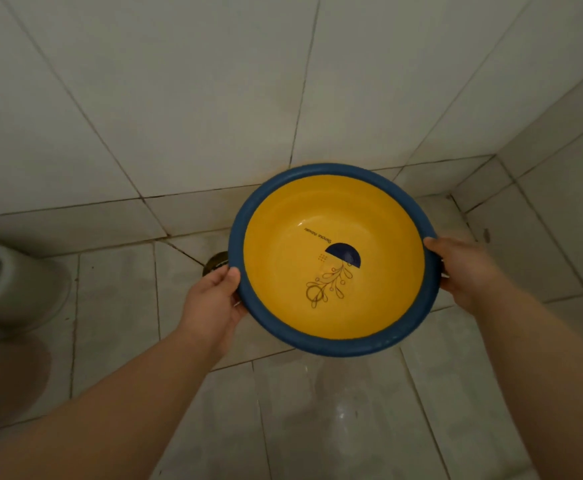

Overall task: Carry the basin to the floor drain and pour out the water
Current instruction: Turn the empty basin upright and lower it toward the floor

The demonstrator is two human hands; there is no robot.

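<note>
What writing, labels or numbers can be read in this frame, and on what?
Basin: one short line of cursive print on the yellow inner wall above the dark half-circle design, upside down from the camera and too blurred to read.
Floor drain: no legible marking.
Nothing else carries text.

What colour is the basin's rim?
Blue, around a yellow inside; the basin shows in the head view.

Floor drain sits half hidden behind basin rim by my left hand. Toilet base far left, walls close ahead & right; wet tiles below clear.
</note>
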